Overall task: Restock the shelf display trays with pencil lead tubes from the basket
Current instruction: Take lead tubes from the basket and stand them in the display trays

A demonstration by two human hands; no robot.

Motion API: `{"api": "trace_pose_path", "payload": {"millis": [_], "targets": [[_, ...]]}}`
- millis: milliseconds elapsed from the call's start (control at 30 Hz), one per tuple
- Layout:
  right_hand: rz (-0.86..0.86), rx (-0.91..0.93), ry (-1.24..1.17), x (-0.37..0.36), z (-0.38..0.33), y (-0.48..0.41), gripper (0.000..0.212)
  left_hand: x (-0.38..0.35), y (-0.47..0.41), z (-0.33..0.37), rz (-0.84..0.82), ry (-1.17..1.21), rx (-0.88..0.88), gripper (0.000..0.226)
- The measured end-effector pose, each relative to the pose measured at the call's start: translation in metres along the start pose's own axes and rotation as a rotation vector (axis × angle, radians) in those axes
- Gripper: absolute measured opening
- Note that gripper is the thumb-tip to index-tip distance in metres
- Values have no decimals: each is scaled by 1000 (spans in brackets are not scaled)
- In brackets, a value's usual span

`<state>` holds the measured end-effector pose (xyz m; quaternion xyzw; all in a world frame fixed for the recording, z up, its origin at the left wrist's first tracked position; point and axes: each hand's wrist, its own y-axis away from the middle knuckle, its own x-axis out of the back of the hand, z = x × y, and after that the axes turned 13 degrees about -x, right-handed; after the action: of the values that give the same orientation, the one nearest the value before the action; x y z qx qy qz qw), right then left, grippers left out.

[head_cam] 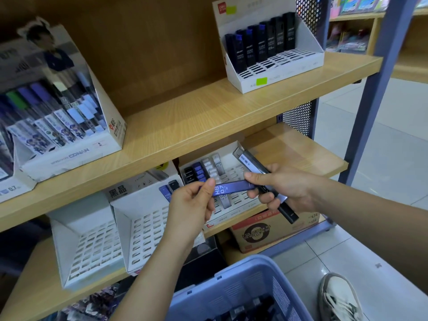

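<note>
Violet-blue plastic lead tube (231,188) marked HB 0.7 lies crosswise just before the white slotted cardboard tray (243,199). The left hand (192,205) pinches one end, the right hand (282,188) the other while gripping at least two dark tubes (287,209). One tube seems singled out; next it likely needs standing in a free slot. One blue plastic basket (231,281) sits below the tray.

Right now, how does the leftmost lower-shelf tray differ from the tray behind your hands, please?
The leftmost tray shows only bare slots, while the tray behind the hands holds a few black, blue and grey tubes at its left. The leftmost tray is unobstructed; the other is partly covered by the left hand and right hand. Both are white, slotted and on the lower shelf.
</note>
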<state>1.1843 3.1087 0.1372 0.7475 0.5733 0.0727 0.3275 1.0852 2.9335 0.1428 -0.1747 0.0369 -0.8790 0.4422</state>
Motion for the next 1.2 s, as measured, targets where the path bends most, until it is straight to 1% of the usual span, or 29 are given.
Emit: {"api": "trace_pose_path", "payload": {"millis": [67, 100, 167, 233, 300, 467, 533, 600, 733, 833, 1033, 1200], "targets": [[-10, -7, 10, 0, 2, -2, 15, 2, -2, -2, -23, 112, 38, 18], [-22, -16, 24, 1, 3, -3, 15, 3, -1, -4, -24, 146, 45, 14], [-29, -46, 71, 1, 6, -5, 22, 4, 1, -7, 6, 148, 38, 11], [-3, -87, 119, 0, 9, -8, 34, 8, 5, -9, 72, 148, 29, 11], [36, -129, 150, -1, 11, -11, 37, 18, 7, -11, 147, 97, 17, 14], [129, -148, 99, 0, 14, -16, 28, 48, -5, -20, 227, -185, -95, 17], [162, -136, 68, 0, 16, -18, 28, 50, -14, -21, 207, -242, -140, 17], [188, -125, 50, 0, 17, -19, 27, 47, -24, -23, 137, -281, -171, 19], [195, -125, -14, -2, 16, -18, 27, 35, -45, -37, -21, -503, -233, 25], [169, -123, -94, -5, 13, -16, 27, 27, -52, -45, -73, -641, -261, 28], [114, -116, -111, -9, 11, -15, 27, 25, -59, -47, -111, -745, -299, 28], [101, -140, -66, -9, 12, -15, 28, 29, -62, -49, -112, -712, -281, 26]]}}
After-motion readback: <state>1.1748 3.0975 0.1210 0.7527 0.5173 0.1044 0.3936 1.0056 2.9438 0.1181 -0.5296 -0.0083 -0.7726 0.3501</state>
